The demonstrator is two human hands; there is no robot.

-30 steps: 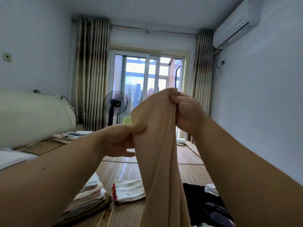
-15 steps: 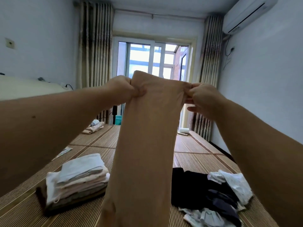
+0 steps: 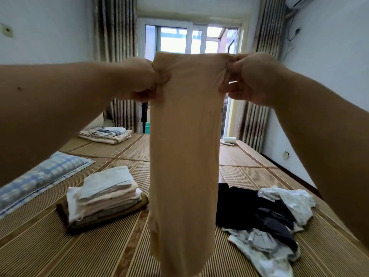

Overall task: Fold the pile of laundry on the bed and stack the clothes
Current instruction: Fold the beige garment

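A long tan garment (image 3: 184,156) hangs straight down in front of me, held up by its top edge. My left hand (image 3: 142,78) grips the top left corner and my right hand (image 3: 250,77) grips the top right corner, with the edge stretched flat between them. On the bed's bamboo mat (image 3: 60,252), a stack of folded clothes (image 3: 103,196) sits to the left below the garment. A loose pile of black and white laundry (image 3: 265,218) lies to the right, partly hidden behind the hanging cloth.
A blue checked pillow (image 3: 38,178) lies at the left edge. Folded bedding (image 3: 105,134) rests at the far side of the mat. A window with curtains (image 3: 115,56) faces me. A white wall (image 3: 329,76) runs along the right.
My hands have moved apart, spreading the garment's top edge wide and flat where it was bunched between them. The view has tilted down, showing more of the mat.
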